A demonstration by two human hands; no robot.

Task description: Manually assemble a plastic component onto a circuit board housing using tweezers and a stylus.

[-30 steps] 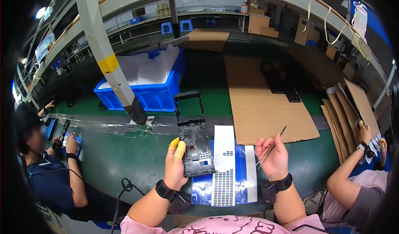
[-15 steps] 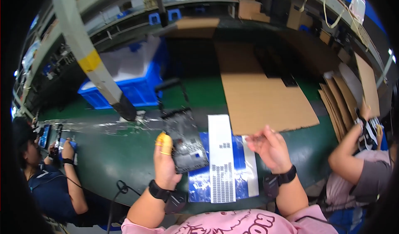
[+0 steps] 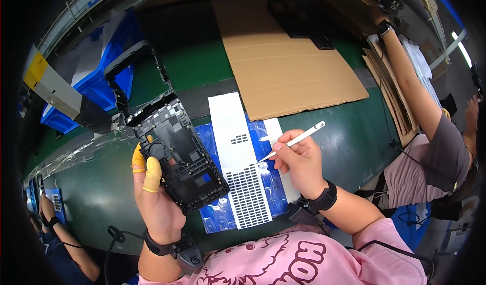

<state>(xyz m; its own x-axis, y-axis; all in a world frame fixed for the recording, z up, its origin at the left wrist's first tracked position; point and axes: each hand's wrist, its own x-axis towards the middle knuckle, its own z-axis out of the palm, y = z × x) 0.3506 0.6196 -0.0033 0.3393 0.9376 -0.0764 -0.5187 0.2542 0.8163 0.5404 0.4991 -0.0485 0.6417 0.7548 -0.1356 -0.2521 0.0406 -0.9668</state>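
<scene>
My left hand (image 3: 158, 204), with yellow finger cots on thumb and finger, grips a black plastic device housing (image 3: 185, 158). The housing is tilted with its inside facing up, and an open rectangular frame (image 3: 166, 72) extends from its far end. White pointed tweezers (image 3: 298, 139) are pinched between the thumb and fingers of my right hand (image 3: 302, 166). Their tip is at the right edge of a white sheet (image 3: 223, 114), by the top rows of small black rectangular stickers (image 3: 248, 196). Whether a sticker is on the tip is too small to tell.
Under the sheet lies a blue plastic-wrapped pad (image 3: 206, 133). Beyond it are flat cardboard (image 3: 293, 77) with dark pieces on top and, at far left, a blue bin (image 3: 109, 90) behind a post (image 3: 61, 95). A co-worker's arm (image 3: 412, 77) reaches over upright cardboard sheets (image 3: 387, 87) at right.
My view has shifted, so the scene sits differently. My right hand has come closer to the sheet, bringing the tweezers tip to the stickers. The co-worker's arm at right now stretches forward.
</scene>
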